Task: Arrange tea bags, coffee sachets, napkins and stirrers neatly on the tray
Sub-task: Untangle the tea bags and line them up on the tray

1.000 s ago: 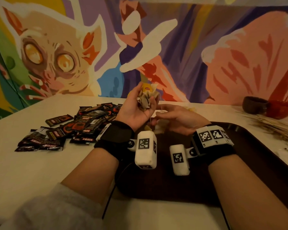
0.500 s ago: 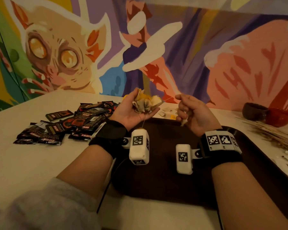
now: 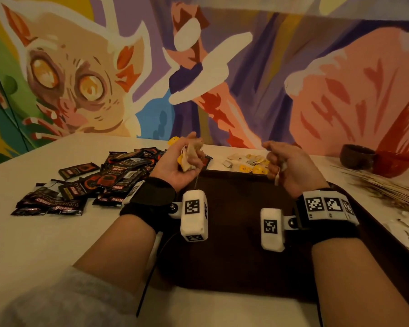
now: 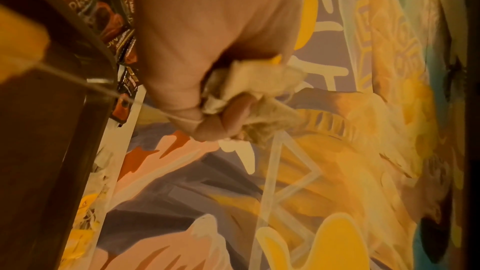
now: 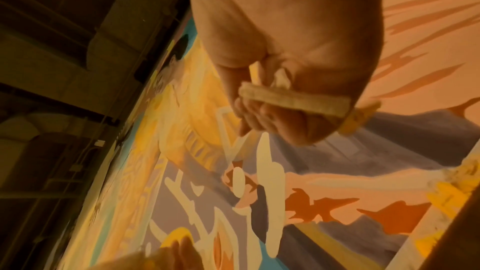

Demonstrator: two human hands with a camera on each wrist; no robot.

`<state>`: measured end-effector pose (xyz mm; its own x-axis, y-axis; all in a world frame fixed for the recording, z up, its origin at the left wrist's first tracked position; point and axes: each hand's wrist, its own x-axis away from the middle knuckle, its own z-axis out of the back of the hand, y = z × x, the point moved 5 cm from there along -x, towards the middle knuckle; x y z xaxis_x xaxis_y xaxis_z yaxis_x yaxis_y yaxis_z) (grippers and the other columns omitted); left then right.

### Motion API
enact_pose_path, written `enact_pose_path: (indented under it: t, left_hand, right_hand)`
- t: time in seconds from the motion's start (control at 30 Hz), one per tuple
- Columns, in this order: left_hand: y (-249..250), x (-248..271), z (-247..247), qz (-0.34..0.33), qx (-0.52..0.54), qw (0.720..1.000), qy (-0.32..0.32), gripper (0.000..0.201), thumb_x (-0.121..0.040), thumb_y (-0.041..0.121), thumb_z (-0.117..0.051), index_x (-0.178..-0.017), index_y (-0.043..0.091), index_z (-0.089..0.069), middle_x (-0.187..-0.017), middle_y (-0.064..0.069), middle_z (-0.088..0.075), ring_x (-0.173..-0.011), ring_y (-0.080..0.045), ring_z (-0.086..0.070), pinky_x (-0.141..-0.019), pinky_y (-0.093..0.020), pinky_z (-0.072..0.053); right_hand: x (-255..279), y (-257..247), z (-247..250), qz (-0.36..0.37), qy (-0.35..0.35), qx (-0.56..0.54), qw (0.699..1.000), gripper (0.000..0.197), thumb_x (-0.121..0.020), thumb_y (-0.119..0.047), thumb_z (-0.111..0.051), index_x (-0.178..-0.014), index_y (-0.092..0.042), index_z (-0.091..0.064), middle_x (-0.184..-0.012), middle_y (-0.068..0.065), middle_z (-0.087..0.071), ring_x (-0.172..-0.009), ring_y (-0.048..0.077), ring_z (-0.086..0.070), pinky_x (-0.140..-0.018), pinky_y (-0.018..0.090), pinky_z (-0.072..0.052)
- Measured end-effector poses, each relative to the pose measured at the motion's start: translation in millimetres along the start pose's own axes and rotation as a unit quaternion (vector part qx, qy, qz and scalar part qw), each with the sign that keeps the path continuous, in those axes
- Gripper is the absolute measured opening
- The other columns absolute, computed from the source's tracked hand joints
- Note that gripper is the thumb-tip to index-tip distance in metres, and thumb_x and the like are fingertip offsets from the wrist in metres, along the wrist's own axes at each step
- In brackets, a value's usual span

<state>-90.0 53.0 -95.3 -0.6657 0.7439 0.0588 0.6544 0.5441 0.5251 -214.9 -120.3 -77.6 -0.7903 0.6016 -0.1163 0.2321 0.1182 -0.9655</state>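
Above the bare tray (image 3: 234, 256), left hand (image 3: 177, 166) clutches bunched tea bags (image 3: 190, 154); right hand (image 3: 291, 168) pinches one tea bag (image 5: 293, 100).

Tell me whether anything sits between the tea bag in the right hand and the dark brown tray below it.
Nothing visible does. The right hand pinches a pale paper tea bag above the dark brown tray, whose surface beneath it looks bare. The left hand grips a crumpled bunch of tea bags off to the side, not underneath.
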Motion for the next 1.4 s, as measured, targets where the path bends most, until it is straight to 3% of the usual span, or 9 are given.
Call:
enact_pose_path:
  t: [0.23,0.43,0.53,0.7,0.87,1.07,1.2,1.3,1.4]
  left_hand:
    - [-12,9,-16,0.037,-0.203,0.977,-0.061,0.009,-0.093,0.022,-0.053,-0.093,0.016,-0.06,-0.074,0.002,-0.056,-0.055,-0.006,-0.051,-0.037,-0.01,-0.03]
    - [-15,6,-15,0.077,-0.205,0.971,-0.098,0.073,-0.074,0.08,-0.037,-0.091,0.014,-0.065,-0.057,0.002,-0.046,-0.05,-0.008,-0.04,-0.037,-0.014,-0.03]
    - [-15,-2,-10,0.065,-0.229,0.967,-0.087,0.07,-0.094,0.063,-0.029,-0.078,0.013,-0.075,-0.051,0.003,-0.043,-0.046,-0.01,-0.04,-0.038,-0.015,-0.031]
    - [-28,-1,-13,0.117,-0.285,0.943,-0.128,0.039,-0.089,0.015,-0.04,-0.119,0.008,-0.063,-0.052,0.003,-0.047,-0.046,-0.007,-0.043,-0.041,-0.016,-0.039]
    - [-34,2,-11,0.163,-0.32,0.924,-0.128,0.024,-0.081,0.011,-0.05,-0.094,0.001,-0.067,-0.054,-0.004,-0.046,-0.044,-0.01,-0.045,-0.048,-0.021,-0.046]
    - [-10,10,-11,0.123,-0.265,0.946,-0.142,0.023,-0.078,0.02,-0.049,-0.061,0.01,-0.06,-0.049,0.002,-0.043,-0.039,-0.009,-0.041,-0.032,-0.015,-0.035]
    - [3,13,-14,0.095,-0.188,0.961,-0.181,0.01,-0.066,0.016,-0.065,-0.07,0.007,-0.066,-0.059,-0.002,-0.05,-0.04,-0.01,-0.044,-0.031,-0.017,-0.039]
    - [4,14,-15,0.105,-0.163,0.957,-0.213,0.021,-0.058,0.014,-0.079,-0.072,0.006,-0.065,-0.068,-0.004,-0.053,-0.042,-0.012,-0.048,-0.033,-0.017,-0.041]
    - [4,15,-15,0.11,-0.16,0.954,-0.228,0.023,-0.057,0.014,-0.08,-0.069,0.007,-0.062,-0.068,-0.004,-0.051,-0.043,-0.011,-0.046,-0.033,-0.017,-0.041]
  right_hand:
    - [9,1,-24,-0.039,-0.154,-0.005,0.987,0.03,-0.089,0.008,-0.044,-0.109,-0.008,-0.06,-0.078,0.004,-0.055,-0.061,0.008,-0.058,-0.056,0.019,-0.05]
    - [21,6,-41,-0.028,-0.257,0.098,0.961,0.048,-0.082,0.019,-0.046,-0.115,-0.013,-0.057,-0.095,0.006,-0.059,-0.087,0.015,-0.062,-0.074,0.023,-0.056]
    - [24,7,-43,-0.032,-0.263,0.088,0.96,0.045,-0.083,0.017,-0.045,-0.113,-0.013,-0.06,-0.106,0.011,-0.059,-0.091,0.019,-0.063,-0.084,0.03,-0.054]
    - [29,3,-48,-0.024,-0.283,0.078,0.956,0.037,-0.088,0.014,-0.043,-0.114,-0.007,-0.059,-0.108,0.006,-0.067,-0.08,0.01,-0.065,-0.066,0.018,-0.055]
    - [23,3,-43,-0.012,-0.237,0.08,0.968,0.036,-0.085,0.014,-0.048,-0.111,-0.007,-0.062,-0.101,0.005,-0.07,-0.087,0.012,-0.069,-0.067,0.019,-0.056]
    - [11,2,-25,-0.01,-0.128,0.111,0.985,0.027,-0.084,0.01,-0.055,-0.09,-0.012,-0.07,-0.118,0.017,-0.062,-0.103,0.023,-0.063,-0.075,0.024,-0.058]
    - [8,1,-20,-0.006,-0.093,0.095,0.991,0.022,-0.084,0.009,-0.056,-0.089,-0.01,-0.066,-0.107,0.013,-0.064,-0.085,0.015,-0.069,-0.066,0.019,-0.057]
    - [10,0,-22,-0.008,-0.062,0.08,0.995,0.009,-0.088,-0.001,-0.057,-0.082,-0.006,-0.062,-0.089,0.009,-0.065,-0.07,0.011,-0.069,-0.061,0.021,-0.057]
    - [6,-2,-29,-0.006,-0.021,0.119,0.993,0.01,-0.091,-0.012,-0.058,-0.082,-0.01,-0.063,-0.095,0.007,-0.065,-0.083,0.015,-0.064,-0.06,0.023,-0.054]
